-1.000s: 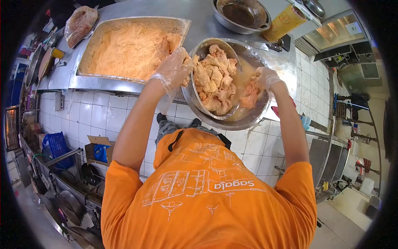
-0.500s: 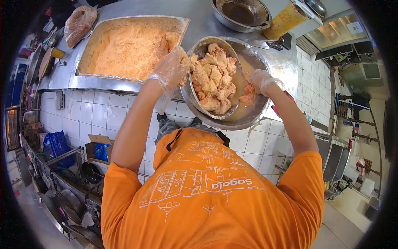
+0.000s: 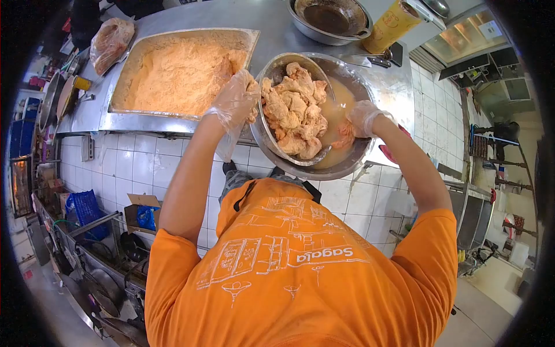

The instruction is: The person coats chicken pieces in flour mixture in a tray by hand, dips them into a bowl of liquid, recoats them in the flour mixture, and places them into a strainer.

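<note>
Flour-coated chicken pieces (image 3: pixel 295 110) fill a metal strainer bowl (image 3: pixel 279 63), which sits tilted inside a larger metal basin (image 3: pixel 367 87) of cloudy liquid (image 3: pixel 341 95). My left hand (image 3: pixel 236 99), in a clear plastic glove, is closed at the strainer's left rim, beside the tray; its fingertips look coated. At the basin's right side my right hand (image 3: pixel 365 118), also gloved, has its fingers around reddish raw chicken (image 3: pixel 345 134) at the liquid's surface. A rectangular tray (image 3: pixel 256 40) of orange-tinted flour (image 3: pixel 179 72) lies to the left.
Behind the basin stand nested metal bowls (image 3: pixel 329 39) and a yellow cylinder (image 3: pixel 391 26). A knife (image 3: pixel 378 61) lies near them. A plastic bag of meat (image 3: pixel 111 41) sits at the far left of the steel table (image 3: pixel 266 26). An open carton (image 3: pixel 143 213) is on the floor.
My right hand and the raw chicken have shifted slightly within the basin, more of the liquid now showing. My left hand stays closed at the strainer's rim. The whole view has tilted a little.
</note>
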`<act>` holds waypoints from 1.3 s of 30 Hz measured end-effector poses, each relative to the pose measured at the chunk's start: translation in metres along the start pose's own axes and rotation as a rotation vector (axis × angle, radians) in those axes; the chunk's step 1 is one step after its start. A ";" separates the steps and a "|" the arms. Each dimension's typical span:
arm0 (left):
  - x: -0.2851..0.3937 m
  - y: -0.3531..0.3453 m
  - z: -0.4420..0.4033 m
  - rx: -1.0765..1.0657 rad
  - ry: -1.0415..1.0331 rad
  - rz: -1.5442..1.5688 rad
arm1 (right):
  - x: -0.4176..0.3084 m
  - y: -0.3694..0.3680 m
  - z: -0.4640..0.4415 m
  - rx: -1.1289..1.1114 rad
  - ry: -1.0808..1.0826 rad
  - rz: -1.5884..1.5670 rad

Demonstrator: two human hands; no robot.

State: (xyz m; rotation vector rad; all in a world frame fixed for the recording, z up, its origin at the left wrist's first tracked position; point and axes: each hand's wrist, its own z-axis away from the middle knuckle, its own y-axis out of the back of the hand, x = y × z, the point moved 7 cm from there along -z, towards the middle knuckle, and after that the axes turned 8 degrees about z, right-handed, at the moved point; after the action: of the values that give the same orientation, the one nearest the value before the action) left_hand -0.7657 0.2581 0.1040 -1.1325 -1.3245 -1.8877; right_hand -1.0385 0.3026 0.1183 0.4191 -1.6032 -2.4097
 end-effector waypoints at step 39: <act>0.002 0.010 -0.005 -0.173 0.000 0.193 | -0.035 0.091 0.036 0.658 -0.244 -0.265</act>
State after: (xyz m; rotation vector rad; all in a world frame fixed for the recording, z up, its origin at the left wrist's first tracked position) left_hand -0.7606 0.2503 0.1097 -1.2974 -1.0261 -1.8858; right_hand -1.0167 0.3104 0.2194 0.4759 -2.5972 -2.0997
